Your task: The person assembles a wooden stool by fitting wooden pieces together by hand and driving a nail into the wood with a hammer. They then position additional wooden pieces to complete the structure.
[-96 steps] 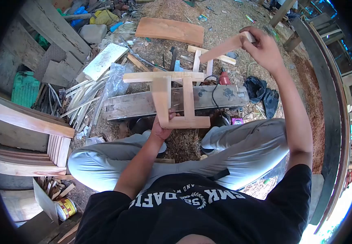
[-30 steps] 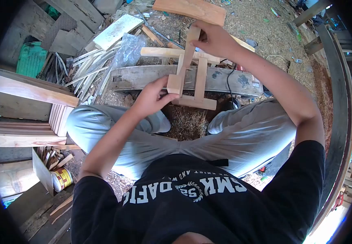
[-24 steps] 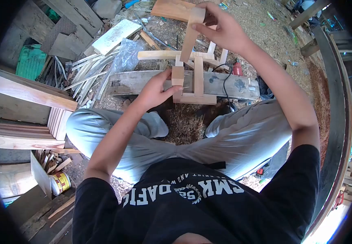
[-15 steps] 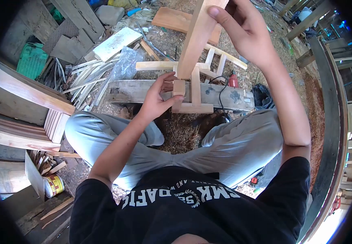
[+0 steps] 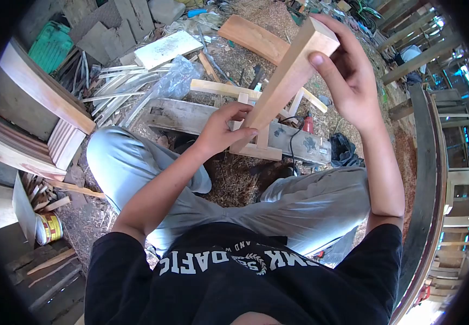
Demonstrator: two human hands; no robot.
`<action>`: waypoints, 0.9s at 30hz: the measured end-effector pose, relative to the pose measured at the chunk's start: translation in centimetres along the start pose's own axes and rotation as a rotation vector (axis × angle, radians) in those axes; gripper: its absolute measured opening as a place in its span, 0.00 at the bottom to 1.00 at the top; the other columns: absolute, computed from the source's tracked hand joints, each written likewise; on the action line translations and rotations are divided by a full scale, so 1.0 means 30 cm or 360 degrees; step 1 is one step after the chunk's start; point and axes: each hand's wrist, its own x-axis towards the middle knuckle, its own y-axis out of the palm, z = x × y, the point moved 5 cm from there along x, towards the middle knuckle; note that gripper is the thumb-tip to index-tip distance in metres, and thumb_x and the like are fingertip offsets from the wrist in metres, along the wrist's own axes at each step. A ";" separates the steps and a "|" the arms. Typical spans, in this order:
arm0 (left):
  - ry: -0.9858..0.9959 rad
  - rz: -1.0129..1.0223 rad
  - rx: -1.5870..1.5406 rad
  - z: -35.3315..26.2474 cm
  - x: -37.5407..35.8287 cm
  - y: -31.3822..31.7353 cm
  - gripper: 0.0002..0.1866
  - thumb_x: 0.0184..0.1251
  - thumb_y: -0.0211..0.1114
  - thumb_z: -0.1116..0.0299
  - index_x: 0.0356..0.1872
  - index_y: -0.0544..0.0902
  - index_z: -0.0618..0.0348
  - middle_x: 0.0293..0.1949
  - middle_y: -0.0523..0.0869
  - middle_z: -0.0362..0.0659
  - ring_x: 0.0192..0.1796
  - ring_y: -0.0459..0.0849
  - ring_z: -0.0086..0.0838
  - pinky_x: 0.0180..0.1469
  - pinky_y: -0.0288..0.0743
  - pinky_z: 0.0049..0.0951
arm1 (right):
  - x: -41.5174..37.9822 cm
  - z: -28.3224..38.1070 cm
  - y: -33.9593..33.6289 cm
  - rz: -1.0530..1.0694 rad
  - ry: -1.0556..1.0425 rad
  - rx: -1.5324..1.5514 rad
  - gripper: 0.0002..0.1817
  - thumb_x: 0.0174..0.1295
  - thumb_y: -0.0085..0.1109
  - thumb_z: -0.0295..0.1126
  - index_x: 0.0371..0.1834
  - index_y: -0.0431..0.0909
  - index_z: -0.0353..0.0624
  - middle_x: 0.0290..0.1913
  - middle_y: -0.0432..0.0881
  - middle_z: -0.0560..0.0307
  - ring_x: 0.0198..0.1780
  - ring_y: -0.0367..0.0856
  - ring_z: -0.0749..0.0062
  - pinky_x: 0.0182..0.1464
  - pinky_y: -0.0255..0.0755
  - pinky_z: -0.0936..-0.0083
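A thick pale wooden post slants up toward the camera from a small wooden frame. Near its top end, my right hand grips it, with the thumb on the near face and the fingers behind. Lower down, my left hand holds the post's bottom end between thumb and fingers. The frame's joined pieces rest at a low grey wooden bench, partly hidden behind the post and my left hand.
A red tool with a black cable lies on the bench's right part. Beyond are a brown board, a white block, clear plastic and thin strips. Curved wooden parts stand at left, beside a paint can.
The post has tilted, its top moving right and down, so its end face now shows. My right hand has moved with it. My left hand has shifted onto the post's lower end.
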 end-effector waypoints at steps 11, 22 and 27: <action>0.0025 -0.0013 0.0016 -0.024 -0.008 -0.014 0.30 0.61 0.82 0.59 0.60 0.84 0.64 0.56 0.88 0.48 0.57 0.89 0.35 0.64 0.81 0.36 | -0.013 0.033 0.014 -0.0034 0.0085 -0.0133 0.30 0.71 0.66 0.22 0.76 0.68 0.37 0.67 0.78 0.50 0.66 0.78 0.70 0.65 0.76 0.73; -0.0033 0.0049 0.0036 -0.019 0.004 -0.021 0.26 0.62 0.81 0.64 0.58 0.85 0.66 0.52 0.89 0.45 0.57 0.88 0.32 0.64 0.79 0.34 | -0.008 0.050 0.021 -0.0001 0.0101 -0.0114 0.30 0.71 0.67 0.23 0.75 0.66 0.37 0.64 0.79 0.52 0.65 0.78 0.71 0.66 0.75 0.71; 0.0108 0.0116 0.0036 -0.028 0.021 -0.013 0.28 0.61 0.81 0.61 0.58 0.84 0.66 0.52 0.90 0.47 0.56 0.88 0.34 0.64 0.79 0.35 | -0.014 0.041 0.022 0.0009 0.0088 -0.0139 0.31 0.71 0.66 0.22 0.76 0.65 0.38 0.63 0.79 0.52 0.63 0.80 0.71 0.63 0.77 0.72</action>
